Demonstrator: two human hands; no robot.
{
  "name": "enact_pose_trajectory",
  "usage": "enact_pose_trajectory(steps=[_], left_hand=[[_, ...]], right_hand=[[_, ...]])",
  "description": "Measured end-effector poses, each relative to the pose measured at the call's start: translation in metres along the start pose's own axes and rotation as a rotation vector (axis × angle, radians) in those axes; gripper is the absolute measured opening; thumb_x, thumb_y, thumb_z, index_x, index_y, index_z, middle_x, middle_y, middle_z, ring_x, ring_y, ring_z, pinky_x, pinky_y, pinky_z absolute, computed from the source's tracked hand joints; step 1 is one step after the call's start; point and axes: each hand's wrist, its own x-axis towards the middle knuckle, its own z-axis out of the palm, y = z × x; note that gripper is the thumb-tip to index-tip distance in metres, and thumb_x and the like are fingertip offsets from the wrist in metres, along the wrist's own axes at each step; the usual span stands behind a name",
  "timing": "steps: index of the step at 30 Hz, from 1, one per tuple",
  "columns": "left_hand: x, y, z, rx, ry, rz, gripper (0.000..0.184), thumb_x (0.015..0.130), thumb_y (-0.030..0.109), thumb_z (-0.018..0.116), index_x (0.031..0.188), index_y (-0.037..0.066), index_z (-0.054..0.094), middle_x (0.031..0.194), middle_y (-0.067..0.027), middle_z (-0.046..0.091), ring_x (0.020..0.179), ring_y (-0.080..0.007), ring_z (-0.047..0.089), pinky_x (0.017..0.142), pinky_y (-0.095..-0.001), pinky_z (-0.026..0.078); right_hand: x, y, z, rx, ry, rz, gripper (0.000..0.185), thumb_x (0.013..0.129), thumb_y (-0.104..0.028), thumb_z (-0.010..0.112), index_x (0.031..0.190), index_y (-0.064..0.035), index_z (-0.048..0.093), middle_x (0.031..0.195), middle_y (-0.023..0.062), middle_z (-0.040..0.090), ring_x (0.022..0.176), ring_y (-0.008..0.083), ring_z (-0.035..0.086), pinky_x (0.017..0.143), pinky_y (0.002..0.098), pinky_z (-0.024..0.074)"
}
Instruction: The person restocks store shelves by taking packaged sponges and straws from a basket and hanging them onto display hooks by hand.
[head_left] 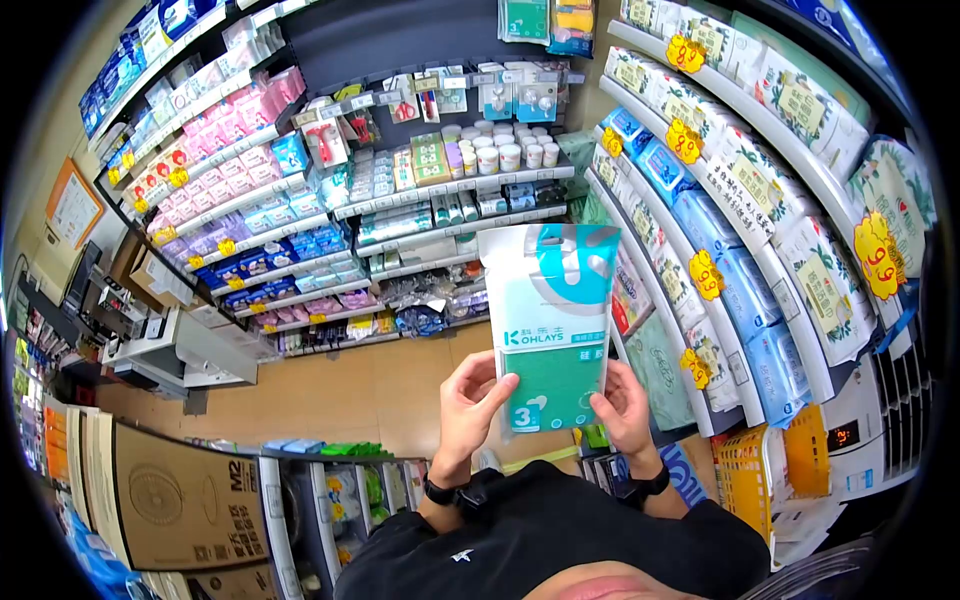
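Observation:
A white and teal pack of sponge cloths marked "KOHLAYS" (551, 300) is held upright in front of my chest, its printed face toward me. My left hand (473, 408) grips its lower left edge, thumb on the front and fingers behind. At the lower right edge, my right hand (625, 410) pinches the pack the same way. A large "3" is printed at the pack's bottom left corner. What exactly lies inside cannot be made out beyond a green area showing through. Dark bands circle both wrists.
Shelves of tissue packs (755, 180) with yellow price tags curve along the right. Ahead stand shelves with white jars (510, 157) and hanging packets. Pink packs (215, 130) fill the left shelves. A cardboard box (180, 500) is at lower left, a yellow basket (742, 470) at lower right.

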Motion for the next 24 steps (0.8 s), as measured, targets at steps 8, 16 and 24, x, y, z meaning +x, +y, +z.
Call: enact_pose_trajectory(steps=[8,16,24], left_hand=[[0.044,0.008,-0.040,-0.027,0.010,0.035,0.033,0.092,-0.001,0.071,0.123,-0.005,0.060,0.115,-0.0119,0.068,0.108,-0.0158,0.064,0.094,-0.0302,0.054],[0.089,0.005,-0.038,-0.063,-0.088,0.010,0.034,0.092,-0.003,0.070,0.124,-0.005,0.057,0.114,-0.0112,0.066,0.105,-0.0145,0.064,0.089,-0.0269,0.056],[0.141,-0.009,-0.025,-0.008,-0.089,0.052,0.040,0.090,-0.002,0.073,0.127,-0.005,0.057,0.115,-0.0100,0.066,0.104,-0.0135,0.064,0.086,-0.0269,0.055]], right_hand=[[0.024,0.018,0.030,0.092,-0.064,0.194,0.047,0.094,-0.003,0.062,0.137,0.0067,0.046,0.112,0.0114,0.063,0.089,0.0156,0.064,0.075,0.0291,0.0555],[0.047,0.017,0.034,0.088,0.072,0.165,0.042,0.096,-0.002,0.061,0.134,0.0073,0.048,0.113,0.0118,0.062,0.085,0.0165,0.064,0.072,0.0282,0.0556],[0.096,0.041,0.002,0.116,0.095,0.101,0.040,0.096,-0.001,0.060,0.134,0.0065,0.048,0.115,0.0113,0.061,0.093,0.0160,0.062,0.070,0.0310,0.0582]])
